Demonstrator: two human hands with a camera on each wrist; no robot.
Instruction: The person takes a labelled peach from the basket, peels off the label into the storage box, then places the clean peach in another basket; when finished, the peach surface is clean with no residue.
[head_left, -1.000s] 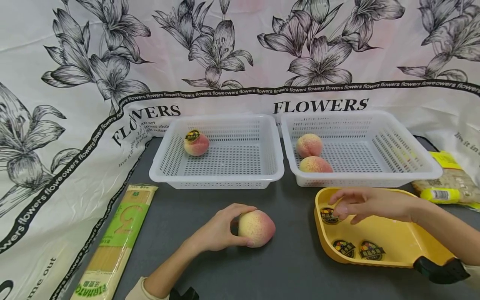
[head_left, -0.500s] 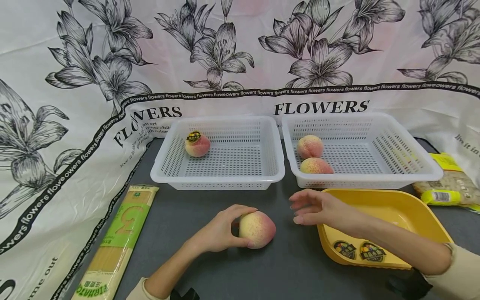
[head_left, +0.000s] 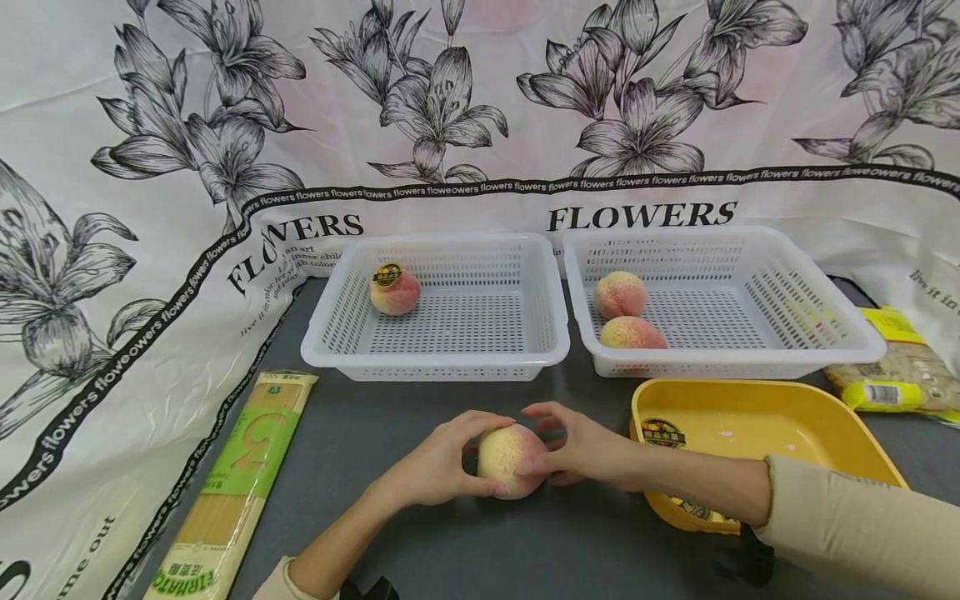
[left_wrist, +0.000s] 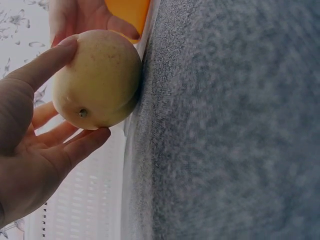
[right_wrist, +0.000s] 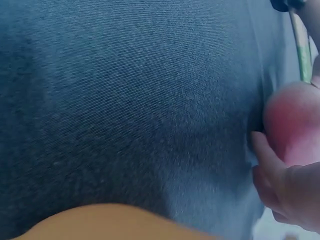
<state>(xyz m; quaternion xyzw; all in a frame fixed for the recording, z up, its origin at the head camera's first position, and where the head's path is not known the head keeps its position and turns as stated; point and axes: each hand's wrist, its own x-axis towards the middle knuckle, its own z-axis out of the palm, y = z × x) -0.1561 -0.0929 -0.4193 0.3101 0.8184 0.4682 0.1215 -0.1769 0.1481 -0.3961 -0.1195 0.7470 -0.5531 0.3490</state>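
Note:
A pale yellow peach (head_left: 504, 454) with a pink blush rests on the dark tabletop between both hands. My left hand (head_left: 442, 460) grips its left side, thumb in front and fingers behind. The left wrist view shows the stem end of the peach (left_wrist: 100, 85) facing that palm. From the right, my right hand (head_left: 588, 450) holds the pink side, its thumb overlapping the front and the index finger raised behind. In the right wrist view the fingers (right_wrist: 272, 165) of that hand lie along the lower side of the peach (right_wrist: 295, 120).
A yellow tray (head_left: 780, 400) with dark round stickers (head_left: 662, 433) sits under the right forearm. Behind are a white basket (head_left: 442, 369) with one stickered peach (head_left: 395, 292) and another basket (head_left: 705, 363) with two peaches (head_left: 620, 293). Noodles (head_left: 240, 467) lie left, a grain bag (head_left: 900, 367) right.
My right hand has moved left from over the yellow tray to the peach and now holds its right side. My left hand has kept its grip on the peach.

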